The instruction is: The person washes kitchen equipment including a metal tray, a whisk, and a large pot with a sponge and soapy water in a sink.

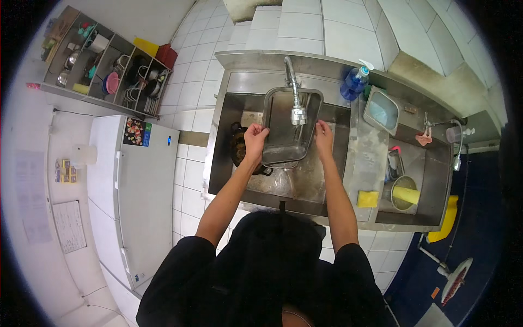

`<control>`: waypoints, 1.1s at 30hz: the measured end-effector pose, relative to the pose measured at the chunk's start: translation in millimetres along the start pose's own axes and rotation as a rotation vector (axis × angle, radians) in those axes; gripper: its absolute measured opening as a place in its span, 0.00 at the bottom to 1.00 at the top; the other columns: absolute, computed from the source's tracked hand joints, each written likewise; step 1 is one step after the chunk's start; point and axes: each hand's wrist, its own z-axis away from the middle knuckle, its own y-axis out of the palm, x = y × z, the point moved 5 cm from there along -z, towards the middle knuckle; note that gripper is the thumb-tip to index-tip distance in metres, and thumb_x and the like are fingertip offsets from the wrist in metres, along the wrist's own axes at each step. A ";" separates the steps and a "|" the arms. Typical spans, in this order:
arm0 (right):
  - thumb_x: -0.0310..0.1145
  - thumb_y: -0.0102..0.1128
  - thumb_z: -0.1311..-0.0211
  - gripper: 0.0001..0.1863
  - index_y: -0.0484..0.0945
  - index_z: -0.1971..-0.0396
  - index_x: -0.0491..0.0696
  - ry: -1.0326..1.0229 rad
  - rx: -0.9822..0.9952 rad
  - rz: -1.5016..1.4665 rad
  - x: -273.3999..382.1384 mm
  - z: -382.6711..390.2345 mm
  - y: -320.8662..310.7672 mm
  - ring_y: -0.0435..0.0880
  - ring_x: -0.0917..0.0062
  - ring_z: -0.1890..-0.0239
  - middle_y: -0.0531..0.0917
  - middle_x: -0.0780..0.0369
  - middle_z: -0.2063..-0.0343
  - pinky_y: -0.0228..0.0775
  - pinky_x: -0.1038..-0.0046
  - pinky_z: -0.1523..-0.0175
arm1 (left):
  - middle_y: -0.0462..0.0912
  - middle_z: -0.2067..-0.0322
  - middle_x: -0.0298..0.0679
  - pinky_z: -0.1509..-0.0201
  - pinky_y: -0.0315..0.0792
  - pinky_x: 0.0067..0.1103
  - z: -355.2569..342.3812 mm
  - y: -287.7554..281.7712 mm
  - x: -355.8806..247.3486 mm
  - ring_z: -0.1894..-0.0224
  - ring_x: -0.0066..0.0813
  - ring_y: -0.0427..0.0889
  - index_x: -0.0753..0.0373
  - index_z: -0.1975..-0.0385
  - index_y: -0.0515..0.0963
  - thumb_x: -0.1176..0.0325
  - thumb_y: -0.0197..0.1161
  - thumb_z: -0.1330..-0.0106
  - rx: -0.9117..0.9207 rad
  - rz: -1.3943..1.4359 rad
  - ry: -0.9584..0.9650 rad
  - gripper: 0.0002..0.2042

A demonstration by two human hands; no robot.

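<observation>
With both hands I hold a rectangular metal tray point(284, 144) over the left sink basin, beneath a flexible tap point(297, 113). My left hand point(255, 143) has its fingers closed on the tray's left edge, and my right hand point(324, 137) grips its right edge. The lower rim of a second metal piece shows just under the tray. A dark pan point(237, 150) with black handles lies in the basin at the left, partly hidden by my left hand and the tray.
The steel sink unit point(362, 169) has a blue pump bottle point(354, 84), a plastic tub point(381, 111), a yellow sponge point(368, 198) and a right basin holding a pot point(401, 201) under a yellow cloth. A white fridge point(144, 201) and a shelf rack point(107, 65) stand at the left.
</observation>
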 end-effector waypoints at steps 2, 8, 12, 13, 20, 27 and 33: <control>0.40 0.56 0.30 0.17 0.75 0.47 0.47 0.167 0.081 -0.198 -22.3 -2.7 14.9 0.78 0.80 0.61 0.80 0.66 0.63 0.71 0.75 0.57 | 0.66 0.77 0.24 0.67 0.60 0.13 9.3 -5.4 -13.0 0.73 0.11 0.64 0.59 0.76 0.67 0.81 0.63 0.41 -0.023 -0.063 0.057 0.11; 0.42 0.57 0.31 0.22 0.73 0.42 0.48 0.237 0.414 0.055 -88.1 24.2 66.4 0.77 0.81 0.62 0.81 0.65 0.61 0.71 0.76 0.57 | 0.62 0.79 0.23 0.73 0.56 0.13 39.3 -16.2 -34.0 0.76 0.10 0.60 0.58 0.77 0.64 0.81 0.62 0.44 -0.120 -0.316 0.257 0.13; 0.42 0.58 0.32 0.24 0.72 0.42 0.45 0.144 0.403 0.233 -112.1 52.1 84.9 0.78 0.76 0.63 0.82 0.61 0.60 0.72 0.72 0.57 | 0.62 0.80 0.23 0.74 0.55 0.13 64.2 -18.8 -32.6 0.77 0.11 0.59 0.59 0.78 0.65 0.80 0.63 0.45 -0.233 -0.338 0.286 0.12; 0.42 0.59 0.33 0.24 0.72 0.42 0.44 0.185 0.417 0.277 -114.7 59.0 89.2 0.79 0.73 0.63 0.82 0.59 0.60 0.72 0.70 0.57 | 0.63 0.79 0.24 0.73 0.55 0.13 72.2 -20.4 -35.6 0.76 0.11 0.60 0.59 0.77 0.65 0.80 0.63 0.44 -0.258 -0.285 0.300 0.12; 0.42 0.58 0.33 0.24 0.72 0.45 0.40 -0.188 0.114 0.251 -55.7 15.7 71.1 0.81 0.63 0.60 0.81 0.49 0.60 0.71 0.68 0.52 | 0.68 0.75 0.25 0.69 0.59 0.12 82.2 -25.5 -32.3 0.73 0.11 0.63 0.60 0.71 0.67 0.79 0.62 0.39 -0.206 -0.209 0.234 0.09; 0.20 0.62 0.46 0.22 0.75 0.49 0.46 -0.240 0.224 0.094 3.3 -37.7 61.6 0.78 0.61 0.46 0.80 0.53 0.53 0.66 0.69 0.39 | 0.76 0.69 0.28 0.64 0.67 0.14 69.5 -36.3 -25.7 0.69 0.13 0.71 0.64 0.54 0.72 0.75 0.62 0.33 -0.146 -0.246 0.181 0.10; 0.14 0.58 0.47 0.21 0.78 0.53 0.48 -0.458 0.158 0.014 82.1 -5.5 65.7 0.78 0.63 0.45 0.76 0.55 0.46 0.68 0.70 0.39 | 0.74 0.66 0.32 0.61 0.78 0.20 48.6 -72.7 9.3 0.66 0.19 0.76 0.61 0.57 0.68 0.76 0.63 0.35 -0.252 -0.111 -0.136 0.12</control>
